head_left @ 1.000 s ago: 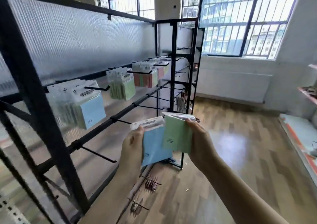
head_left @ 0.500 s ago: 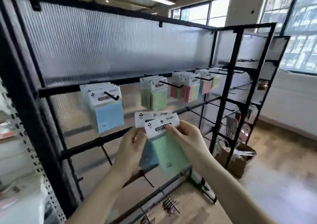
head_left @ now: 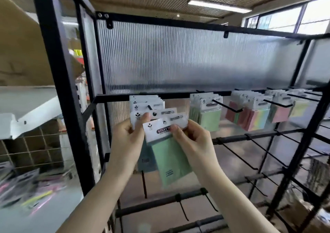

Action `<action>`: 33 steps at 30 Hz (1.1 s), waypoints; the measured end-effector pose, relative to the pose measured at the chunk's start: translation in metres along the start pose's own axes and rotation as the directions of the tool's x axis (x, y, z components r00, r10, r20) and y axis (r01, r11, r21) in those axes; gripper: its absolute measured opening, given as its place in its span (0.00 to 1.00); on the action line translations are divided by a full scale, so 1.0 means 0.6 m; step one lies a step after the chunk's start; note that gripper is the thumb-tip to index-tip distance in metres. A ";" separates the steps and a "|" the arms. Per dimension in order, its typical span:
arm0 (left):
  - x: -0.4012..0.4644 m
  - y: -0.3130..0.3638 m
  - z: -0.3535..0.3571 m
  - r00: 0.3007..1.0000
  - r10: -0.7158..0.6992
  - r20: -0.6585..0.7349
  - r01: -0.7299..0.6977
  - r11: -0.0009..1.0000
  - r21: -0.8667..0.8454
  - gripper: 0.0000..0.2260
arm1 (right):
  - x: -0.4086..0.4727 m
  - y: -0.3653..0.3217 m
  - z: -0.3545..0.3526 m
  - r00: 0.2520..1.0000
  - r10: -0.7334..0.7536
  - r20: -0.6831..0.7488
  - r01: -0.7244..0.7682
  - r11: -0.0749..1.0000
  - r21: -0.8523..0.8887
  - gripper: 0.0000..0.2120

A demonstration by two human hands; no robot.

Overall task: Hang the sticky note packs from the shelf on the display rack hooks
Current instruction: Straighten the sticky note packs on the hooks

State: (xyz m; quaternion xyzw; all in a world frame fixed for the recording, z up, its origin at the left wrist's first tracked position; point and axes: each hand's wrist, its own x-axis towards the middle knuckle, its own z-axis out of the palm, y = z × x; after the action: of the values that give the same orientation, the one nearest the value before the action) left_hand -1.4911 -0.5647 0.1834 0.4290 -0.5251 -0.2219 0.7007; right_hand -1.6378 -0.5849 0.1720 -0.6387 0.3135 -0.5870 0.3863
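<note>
**Holding two sticky note packs at the rack's leftmost loaded hook**

Holding both packs up in front of the display rack (head_left: pixel 178 93), each hand takes one. Left hand (head_left: pixel 128 140): its grip is a pinch on the white header card of the blue pack (head_left: pixel 145 159), thumb on the card's front face. That pack's blue body hangs below the grip, mostly hidden behind the left hand and the green pack.

Right hand (head_left: pixel 192 141): its grip pinches the header card of the green pack (head_left: pixel 169 163) at the card's right end, thumb across the "STICKY" label. The green body hangs down and to the left of this grip, tilted. The green pack's header overlaps the front of the blue pack's header.

Directly above both grips, a stack of hung packs (head_left: pixel 146 101) sits on a black hook (head_left: pixel 149 107); the hook tip points toward the camera, just above the held headers. Whether either held card touches the hook cannot be told.

To the right of the right grip, on the same rail: hung green packs (head_left: pixel 208 115), then pink and multicolour packs (head_left: pixel 250 115), then further packs, blurred. Lower rails carry bare hooks (head_left: pixel 237 155).

Left of the left grip, beyond the rack frame: a white shelf (head_left: pixel 26 104) and blurred goods below it.
</note>
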 end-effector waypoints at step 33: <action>0.071 -0.110 0.046 0.883 0.196 -0.426 -0.004 0.911 0.412 0.09 | 0.147 0.150 -0.003 0.991 0.103 0.086 -0.097 0.993 -0.071 0.08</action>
State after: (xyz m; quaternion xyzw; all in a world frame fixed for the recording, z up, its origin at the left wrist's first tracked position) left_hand -1.4926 -0.6424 0.1534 0.5745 -0.4008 0.0346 0.7129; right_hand -1.6249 -0.7059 0.1389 -0.6602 0.3471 -0.5270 0.4074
